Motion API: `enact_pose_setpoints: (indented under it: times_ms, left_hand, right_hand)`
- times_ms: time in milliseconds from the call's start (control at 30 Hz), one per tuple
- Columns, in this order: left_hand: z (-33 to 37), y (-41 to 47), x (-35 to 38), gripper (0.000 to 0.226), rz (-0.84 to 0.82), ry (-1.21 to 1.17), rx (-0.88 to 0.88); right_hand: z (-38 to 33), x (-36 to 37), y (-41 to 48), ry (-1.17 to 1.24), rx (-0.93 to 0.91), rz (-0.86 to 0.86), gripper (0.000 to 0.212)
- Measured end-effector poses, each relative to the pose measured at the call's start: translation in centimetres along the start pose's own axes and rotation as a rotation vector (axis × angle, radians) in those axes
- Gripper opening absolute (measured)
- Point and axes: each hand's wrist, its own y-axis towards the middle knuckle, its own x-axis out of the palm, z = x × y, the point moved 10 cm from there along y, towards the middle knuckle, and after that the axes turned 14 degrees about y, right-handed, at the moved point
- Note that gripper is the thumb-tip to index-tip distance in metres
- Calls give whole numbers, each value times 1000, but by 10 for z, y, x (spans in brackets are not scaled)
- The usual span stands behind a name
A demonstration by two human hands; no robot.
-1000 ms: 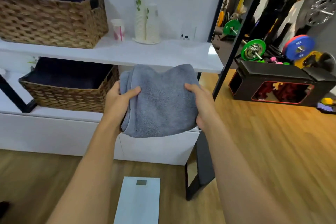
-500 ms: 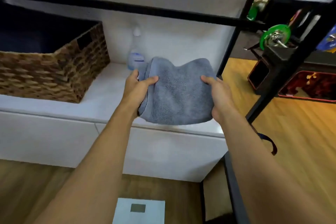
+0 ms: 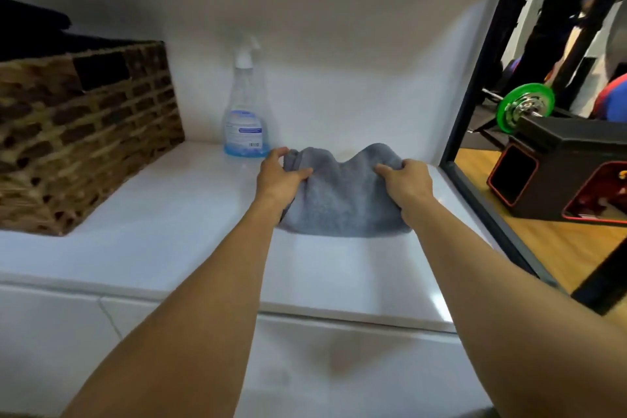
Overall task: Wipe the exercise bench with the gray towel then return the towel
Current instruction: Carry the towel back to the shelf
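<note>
Your left hand (image 3: pixel 279 176) and right hand (image 3: pixel 406 180) grip the gray towel (image 3: pixel 342 204) at opposite ends, its long axis lying crosswise above the shelf (image 3: pixel 163 214).

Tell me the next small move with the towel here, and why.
Probably set the gray towel fully down and release both grips. The left hand and right hand each pinch an upper edge of it, and its lower part already seems to lie on the white shelf, beside the spray bottle, so the return looks nearly done.
</note>
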Motion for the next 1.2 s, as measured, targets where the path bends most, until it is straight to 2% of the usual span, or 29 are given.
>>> enact_pose_setpoints:
  times_ms: [167,233,333,400,467,500,533,600,633,733,833,933,1067,1200]
  left_hand:
    - [0,25,3,52,65,53,87]
    - [-1,35,6,51,62,108,113]
    - [1,44,5,49,63,292,130]
    - [21,37,-3,43,171,618,224]
    - [58,17,12,36,211,821,483]
    - [69,6,30,37,121,845,586]
    - [70,-1,50,41,-16,883,628]
    - [51,-4,76,49,-272,1008,564]
    - [43,-3,80,51,-317,1047,527]
    - [34,3,74,57,-292,1090,459]
    - [28,3,73,65,-307,1102,389]
    - [30,2,70,62,-255,1058,408]
    - [33,-2,53,52,-88,957,397]
    - [43,-20,34,37,102,806,437]
  right_hand:
    - [8,13,22,-92,-63,41,37]
    - [4,17,25,-202,-126,58,39]
    - [-19,34,9,-489,-426,67,37]
    - [-30,58,-5,-692,-635,-20,39]
    - [-25,73,-8,-779,-585,-168,42]
    - [-18,75,-5,-806,-484,-235,43]
    - [-11,75,-2,-819,-391,-285,44]
    - [2,73,6,-806,-269,-351,51]
    - [7,70,11,-793,-236,-366,55]
    - [17,63,23,-771,-178,-353,64]
    - [22,60,24,-758,-169,-320,64]
    - [19,56,22,-743,-210,-256,58]
    - [1,43,2,-688,-330,-116,37]
    - [-4,33,-27,-619,-436,-53,29]
